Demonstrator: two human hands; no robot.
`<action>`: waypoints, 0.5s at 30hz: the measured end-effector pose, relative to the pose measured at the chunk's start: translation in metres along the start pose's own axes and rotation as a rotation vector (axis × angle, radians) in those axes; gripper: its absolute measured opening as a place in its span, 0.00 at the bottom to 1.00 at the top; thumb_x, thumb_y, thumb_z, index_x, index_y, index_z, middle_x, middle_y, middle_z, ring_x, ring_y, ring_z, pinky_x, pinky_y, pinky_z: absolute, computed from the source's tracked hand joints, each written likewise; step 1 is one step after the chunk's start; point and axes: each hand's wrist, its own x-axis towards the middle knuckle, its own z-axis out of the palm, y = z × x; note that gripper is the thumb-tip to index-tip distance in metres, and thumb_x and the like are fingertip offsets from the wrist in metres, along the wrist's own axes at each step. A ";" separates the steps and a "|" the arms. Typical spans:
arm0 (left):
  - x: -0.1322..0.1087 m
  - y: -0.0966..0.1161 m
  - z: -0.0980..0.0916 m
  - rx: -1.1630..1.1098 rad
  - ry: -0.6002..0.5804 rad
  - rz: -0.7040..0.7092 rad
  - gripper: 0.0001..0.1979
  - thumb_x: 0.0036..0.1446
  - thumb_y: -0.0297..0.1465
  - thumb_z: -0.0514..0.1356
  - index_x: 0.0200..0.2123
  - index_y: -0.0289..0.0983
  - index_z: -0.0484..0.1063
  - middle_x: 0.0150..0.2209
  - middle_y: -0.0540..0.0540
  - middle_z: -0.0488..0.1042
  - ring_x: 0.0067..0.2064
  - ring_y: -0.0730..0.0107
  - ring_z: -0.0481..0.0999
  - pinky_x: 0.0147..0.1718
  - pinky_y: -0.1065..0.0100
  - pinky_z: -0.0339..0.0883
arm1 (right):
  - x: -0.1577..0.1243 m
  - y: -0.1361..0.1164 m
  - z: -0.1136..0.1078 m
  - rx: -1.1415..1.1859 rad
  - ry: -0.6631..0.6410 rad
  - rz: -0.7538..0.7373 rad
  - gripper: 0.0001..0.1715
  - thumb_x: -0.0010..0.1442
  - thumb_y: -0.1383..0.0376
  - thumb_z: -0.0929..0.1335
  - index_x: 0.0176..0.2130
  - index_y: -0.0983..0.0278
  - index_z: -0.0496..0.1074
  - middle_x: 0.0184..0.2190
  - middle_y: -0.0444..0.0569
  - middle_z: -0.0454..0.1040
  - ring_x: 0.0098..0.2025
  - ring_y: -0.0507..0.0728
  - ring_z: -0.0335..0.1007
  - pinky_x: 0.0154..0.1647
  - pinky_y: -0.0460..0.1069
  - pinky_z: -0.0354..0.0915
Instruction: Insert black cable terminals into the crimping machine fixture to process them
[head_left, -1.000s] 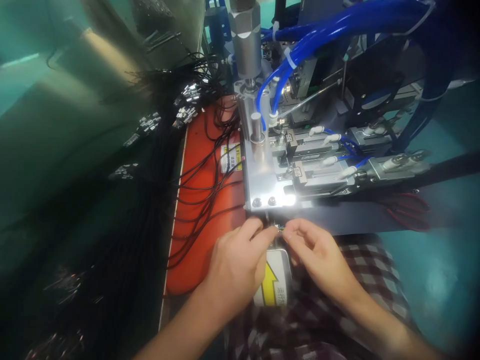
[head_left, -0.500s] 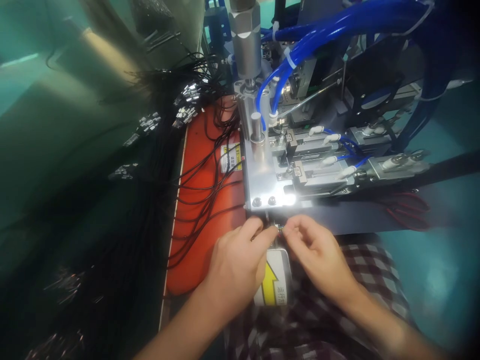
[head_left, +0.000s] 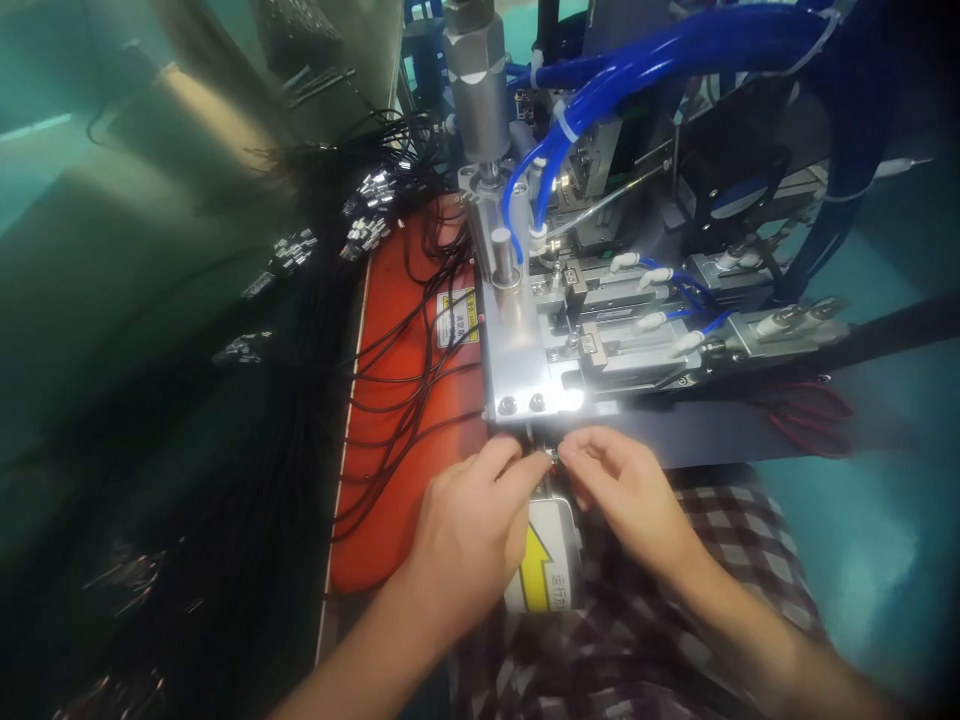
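Observation:
My left hand (head_left: 476, 515) is closed in a pinch, its thumb and forefinger meeting just in front of the machine's near edge. Opposite it, my right hand (head_left: 628, 490) also pinches, with the fingertips almost touching those of the left. A tiny part (head_left: 553, 457) with specks of metal and colour shows between the fingertips; its kind is too small to tell. Just beyond both hands is the bright metal block (head_left: 525, 375) of the machine. Below the fingers lies a white plate with a yellow arrow (head_left: 538, 565).
Black cables (head_left: 409, 400) cross an orange surface (head_left: 375, 550) on the left and run to the machine. Bundles of cables with shiny metal ends (head_left: 367, 235) hang farther left. Blue air hoses (head_left: 637, 75) arch above. Red-handled pliers (head_left: 810, 415) lie at the right.
The whole view has shifted slightly to the left. Both hands keep their pinch at the same spot by the machine's edge, with only slight finger movement.

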 end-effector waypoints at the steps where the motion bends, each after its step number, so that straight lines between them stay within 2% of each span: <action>1: 0.000 0.000 0.000 0.004 -0.005 0.001 0.19 0.55 0.19 0.50 0.44 0.36 0.75 0.34 0.45 0.73 0.30 0.69 0.74 0.27 0.71 0.69 | 0.000 0.000 0.001 -0.015 0.005 0.003 0.13 0.58 0.57 0.65 0.30 0.64 0.66 0.16 0.38 0.61 0.18 0.49 0.58 0.18 0.45 0.56; 7: 0.002 0.004 -0.004 0.114 -0.104 -0.003 0.19 0.55 0.20 0.50 0.46 0.37 0.74 0.35 0.44 0.73 0.30 0.66 0.75 0.26 0.67 0.70 | -0.004 0.000 0.006 -0.260 0.117 -0.155 0.13 0.62 0.59 0.62 0.29 0.63 0.65 0.21 0.41 0.64 0.22 0.51 0.58 0.23 0.47 0.56; 9: 0.002 0.004 -0.005 0.126 -0.126 -0.016 0.20 0.55 0.20 0.50 0.46 0.37 0.74 0.36 0.44 0.72 0.30 0.65 0.75 0.26 0.67 0.70 | -0.003 -0.001 0.005 -0.276 0.127 -0.158 0.12 0.62 0.60 0.62 0.29 0.63 0.65 0.22 0.42 0.66 0.23 0.51 0.59 0.24 0.47 0.56; 13: 0.002 0.003 -0.003 0.106 -0.128 -0.011 0.20 0.56 0.21 0.50 0.47 0.37 0.73 0.36 0.44 0.72 0.31 0.65 0.75 0.26 0.67 0.70 | 0.000 -0.002 0.000 -0.007 -0.036 0.016 0.15 0.60 0.56 0.63 0.28 0.63 0.64 0.16 0.39 0.62 0.19 0.51 0.57 0.21 0.46 0.54; 15: 0.001 0.001 -0.002 0.081 -0.110 -0.007 0.19 0.56 0.21 0.50 0.48 0.37 0.73 0.36 0.44 0.72 0.31 0.66 0.75 0.27 0.67 0.70 | 0.000 -0.003 -0.003 0.109 -0.085 0.049 0.17 0.59 0.54 0.64 0.26 0.63 0.63 0.15 0.38 0.60 0.18 0.50 0.55 0.20 0.46 0.53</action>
